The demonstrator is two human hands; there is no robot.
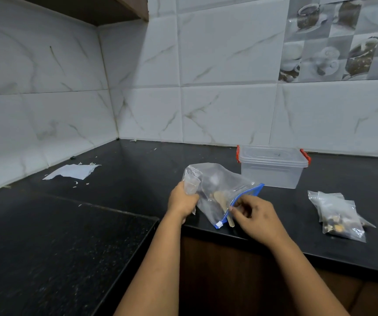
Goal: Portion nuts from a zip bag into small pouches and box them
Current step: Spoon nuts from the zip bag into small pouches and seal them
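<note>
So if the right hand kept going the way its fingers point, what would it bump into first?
Probably the zip bag: the right hand points up-left at the bag's blue zip edge, already touching it.

No readable text anywhere, faint handwriting-like marks near the top corner of the zip bag (217, 185) too blurred to make out, clear storage box (272, 174) unlabelled

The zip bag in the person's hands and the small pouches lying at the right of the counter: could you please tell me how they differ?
The zip bag is larger than the small pouches and has a blue zip strip; no coloured strip shows on the pouches. The bag is gripped by the left hand and pinched at the zip by the right hand; the pouches lie untouched. Both are clear plastic.
</note>
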